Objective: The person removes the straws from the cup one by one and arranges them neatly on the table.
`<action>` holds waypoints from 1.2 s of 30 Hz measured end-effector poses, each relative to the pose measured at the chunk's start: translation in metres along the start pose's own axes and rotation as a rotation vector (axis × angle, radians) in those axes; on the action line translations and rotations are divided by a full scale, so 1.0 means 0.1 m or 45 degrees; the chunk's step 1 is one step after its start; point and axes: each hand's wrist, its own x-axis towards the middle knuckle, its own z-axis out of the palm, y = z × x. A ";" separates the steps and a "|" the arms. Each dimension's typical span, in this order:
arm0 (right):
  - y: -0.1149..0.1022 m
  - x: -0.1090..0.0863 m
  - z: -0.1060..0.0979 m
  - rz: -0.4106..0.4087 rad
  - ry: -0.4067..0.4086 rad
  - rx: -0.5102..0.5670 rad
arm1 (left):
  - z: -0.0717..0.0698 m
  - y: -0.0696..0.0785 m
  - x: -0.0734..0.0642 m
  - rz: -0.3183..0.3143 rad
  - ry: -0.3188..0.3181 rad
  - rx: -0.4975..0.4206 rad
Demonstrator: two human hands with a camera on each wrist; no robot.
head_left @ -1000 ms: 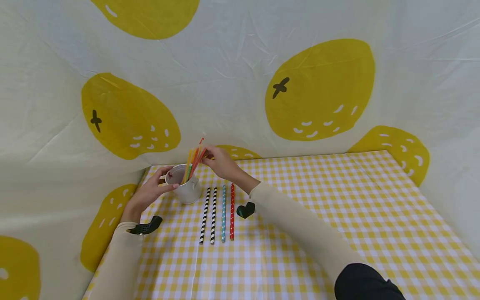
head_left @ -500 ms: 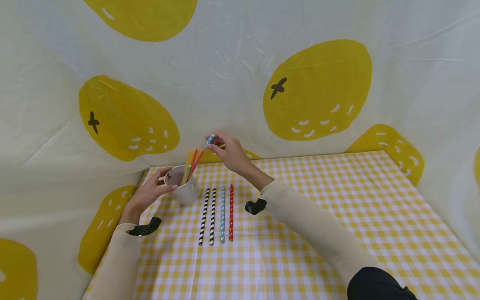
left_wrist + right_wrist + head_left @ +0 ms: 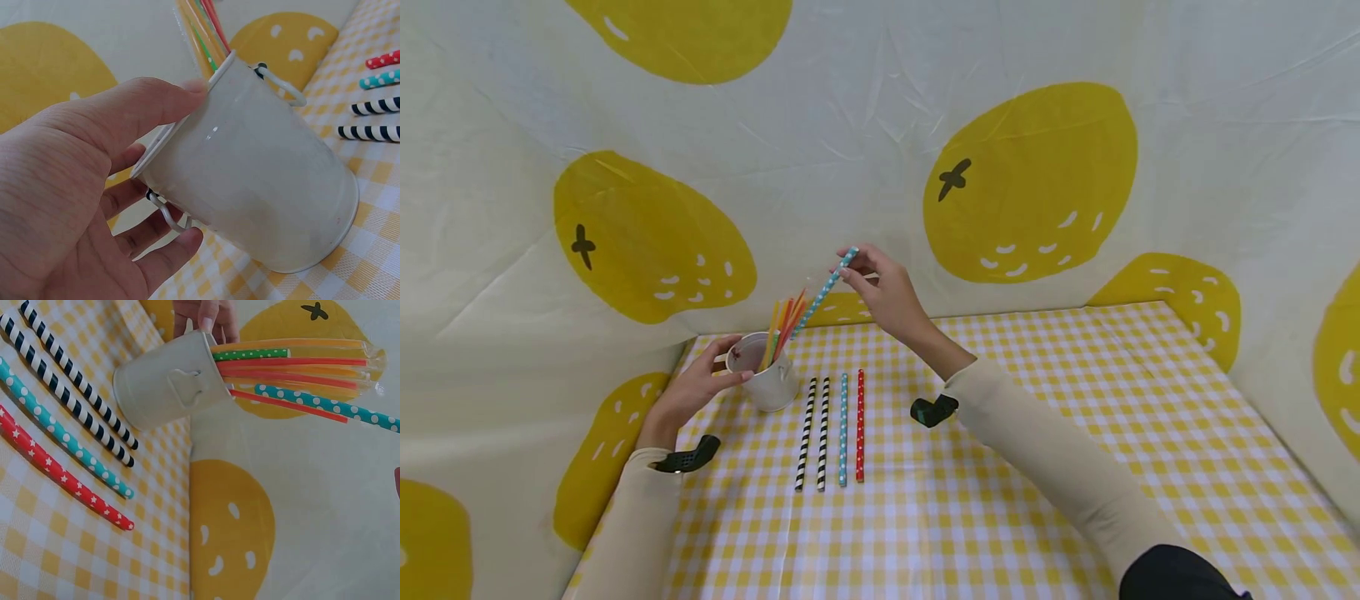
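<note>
My left hand (image 3: 692,385) holds a small white metal pail (image 3: 262,169) by its rim, thumb at the near side and fingers at the far side by a wire handle. Between thumb and fingers of my right hand (image 3: 887,293) is the upper end of a blue paper straw (image 3: 826,290) with white dots. It slants above the pail's right side, its lower end outside the pail in the right wrist view. Several orange and red straws (image 3: 337,361) and a short-looking green dotted straw (image 3: 253,354) lean in the pail. Clear wrapping covers some tops.
Right of the pail, a row lies on the checked tablecloth (image 3: 1000,517): two black-and-white striped straws (image 3: 806,433), a blue dotted straw (image 3: 843,429) and a red straw with white stars (image 3: 861,425). A fruit-print sheet (image 3: 850,100) hangs behind the table.
My right hand has drawn the blue dotted straw up out of the pail, moving up and to the right. My left hand keeps its hold on the pail, and the row lies as before.
</note>
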 end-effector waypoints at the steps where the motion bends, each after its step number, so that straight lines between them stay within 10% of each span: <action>1: 0.00 -0.01 -0.02 0.002 0.004 0.016 | 0.00 0.00 0.00 0.002 -0.001 0.001; 27: 0.22 -0.28 -0.22 0.410 -0.133 0.171 | -0.01 0.03 0.02 -0.010 -0.002 0.027; 36: 0.33 -0.43 -0.26 0.391 -0.104 0.190 | 0.00 0.01 0.01 0.003 -0.001 0.009</action>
